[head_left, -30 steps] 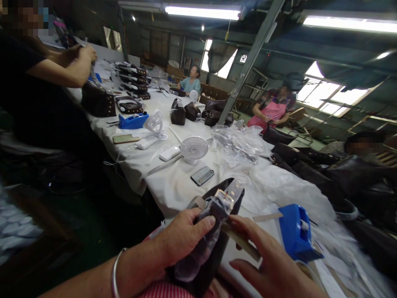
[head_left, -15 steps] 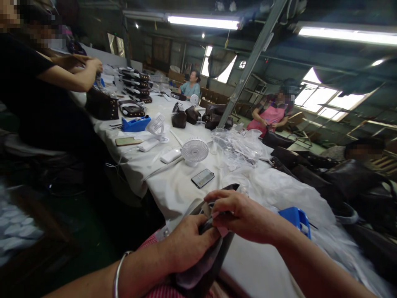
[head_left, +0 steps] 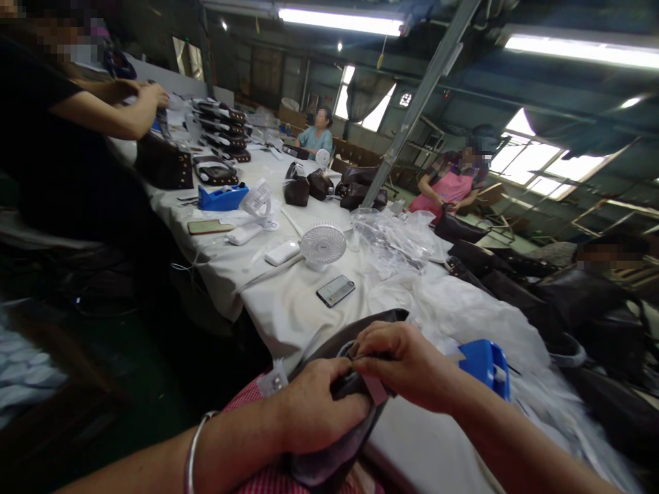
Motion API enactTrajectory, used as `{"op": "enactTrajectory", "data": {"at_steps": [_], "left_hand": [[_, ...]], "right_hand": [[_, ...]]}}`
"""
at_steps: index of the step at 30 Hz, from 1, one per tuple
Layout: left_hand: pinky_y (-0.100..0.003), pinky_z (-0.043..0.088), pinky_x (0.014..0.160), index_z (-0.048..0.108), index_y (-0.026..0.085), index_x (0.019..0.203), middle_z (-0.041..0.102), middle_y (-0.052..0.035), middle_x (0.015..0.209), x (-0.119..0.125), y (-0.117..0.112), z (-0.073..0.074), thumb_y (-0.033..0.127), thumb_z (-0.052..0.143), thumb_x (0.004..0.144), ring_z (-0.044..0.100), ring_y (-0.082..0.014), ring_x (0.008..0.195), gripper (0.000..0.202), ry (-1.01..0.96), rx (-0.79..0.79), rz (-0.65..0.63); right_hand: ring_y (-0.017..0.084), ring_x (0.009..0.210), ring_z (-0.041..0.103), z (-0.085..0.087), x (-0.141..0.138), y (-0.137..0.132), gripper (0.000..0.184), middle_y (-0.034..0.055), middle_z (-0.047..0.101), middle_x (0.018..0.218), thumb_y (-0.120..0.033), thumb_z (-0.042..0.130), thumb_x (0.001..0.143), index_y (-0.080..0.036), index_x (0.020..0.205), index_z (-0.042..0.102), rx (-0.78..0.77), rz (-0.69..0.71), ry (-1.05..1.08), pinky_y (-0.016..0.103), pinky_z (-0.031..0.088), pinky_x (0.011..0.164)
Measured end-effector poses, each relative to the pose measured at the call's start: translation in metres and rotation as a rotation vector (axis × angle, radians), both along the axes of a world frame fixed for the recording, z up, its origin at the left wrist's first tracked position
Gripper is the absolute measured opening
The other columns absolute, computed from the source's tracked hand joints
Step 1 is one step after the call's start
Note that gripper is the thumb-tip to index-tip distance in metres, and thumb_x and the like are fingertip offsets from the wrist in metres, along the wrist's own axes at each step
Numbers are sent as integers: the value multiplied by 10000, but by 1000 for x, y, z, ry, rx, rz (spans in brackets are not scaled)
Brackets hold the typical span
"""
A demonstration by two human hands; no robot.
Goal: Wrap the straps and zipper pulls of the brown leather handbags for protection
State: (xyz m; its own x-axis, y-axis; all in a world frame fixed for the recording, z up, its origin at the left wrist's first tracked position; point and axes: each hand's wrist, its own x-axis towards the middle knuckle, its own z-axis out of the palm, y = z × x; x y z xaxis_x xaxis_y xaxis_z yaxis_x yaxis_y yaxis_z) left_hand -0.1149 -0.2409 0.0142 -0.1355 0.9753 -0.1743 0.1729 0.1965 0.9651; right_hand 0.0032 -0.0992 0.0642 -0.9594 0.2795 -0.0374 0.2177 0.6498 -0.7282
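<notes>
A dark leather bag point(head_left: 329, 346) with grey lining rests tilted against my lap at the table's near edge. My left hand point(head_left: 322, 405) is closed on the near side of its opening, with the thumb over the rim. Just right of it, my right hand point(head_left: 394, 353) pinches something thin and dark at the bag's mouth; its exact kind is hidden by the fingers. Beneath the right fingers hangs a small pale tag point(head_left: 375, 390). A clear plastic packet point(head_left: 272, 381) lies beside the bag on the left.
A phone point(head_left: 336, 291) and a white fan point(head_left: 322, 245) lie ahead. A blue tape dispenser point(head_left: 484, 367) stands beside my right forearm. Clear plastic bags point(head_left: 396, 240) and dark bags point(head_left: 581, 295) are piled right. Co-workers are around the table, one standing at left.
My right hand has shifted slightly right and down, its fingers now pinched closer together. The bag's rim shows more widely between the hands. The left hand keeps its hold.
</notes>
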Motion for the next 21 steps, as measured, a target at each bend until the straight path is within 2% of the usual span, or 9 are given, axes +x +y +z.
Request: {"op": "enactTrajectory", "data": {"at_steps": [2,6,8,9,12,14,17,19,21], "left_hand": [[-230,397,522,741,192,1029,703,-8,780,-2,2,-2,378,654,783,591,-175,646,321,-11,-46,-15],[-232,376,538,747,157,805,641,-2,672,1,10,-8,527,631,802,515,-142,588,388,-47,-74,12],[-234,379,554,748,156,775,624,5,651,5,14,-10,495,622,819,501,-136,588,365,-87,-51,1],[-233,391,576,755,162,797,635,7,674,6,15,-10,467,626,823,514,-138,611,332,-109,-28,-15],[-233,418,628,772,186,882,671,12,755,8,15,-8,402,619,837,555,-145,681,268,-161,12,-59],[-237,420,641,777,191,902,681,11,772,8,15,-6,374,593,858,568,-148,696,263,-151,41,-76],[-247,422,691,780,206,919,704,9,814,9,14,-5,349,568,882,598,-159,749,258,-139,113,-104],[-247,420,712,779,221,927,717,15,847,9,14,-6,344,566,887,611,-162,780,249,-145,137,-110],[-248,412,703,778,224,930,720,15,846,9,15,-8,356,570,887,610,-164,781,250,-138,137,-108]], "right_hand": [[154,754,648,-1,1,-2,165,47,731,811,-198,678,840,-171,688,737,15,10,38,251,483,678],[170,770,668,-3,4,-6,163,47,735,778,-187,688,835,-181,679,735,38,41,140,275,498,725],[169,753,670,-4,7,-7,110,43,734,769,-180,694,823,-187,729,750,48,29,147,287,506,741],[160,721,667,-4,9,-7,72,37,735,784,-172,693,814,-194,809,761,30,2,122,283,510,720],[127,633,651,2,13,-5,424,24,740,904,-153,669,805,-246,1218,660,-110,-89,-36,245,508,600],[142,716,670,10,13,-2,499,31,735,988,-173,667,815,-261,1301,598,-104,-82,-114,250,515,628],[183,893,653,23,8,5,258,37,720,986,-233,696,824,-233,1081,717,109,29,-150,299,499,786],[175,882,633,31,3,9,124,34,700,942,-254,681,848,-218,949,744,196,120,-181,298,475,791],[151,829,613,35,-2,11,101,28,674,897,-250,656,873,-201,864,744,226,196,-217,276,454,749]]}}
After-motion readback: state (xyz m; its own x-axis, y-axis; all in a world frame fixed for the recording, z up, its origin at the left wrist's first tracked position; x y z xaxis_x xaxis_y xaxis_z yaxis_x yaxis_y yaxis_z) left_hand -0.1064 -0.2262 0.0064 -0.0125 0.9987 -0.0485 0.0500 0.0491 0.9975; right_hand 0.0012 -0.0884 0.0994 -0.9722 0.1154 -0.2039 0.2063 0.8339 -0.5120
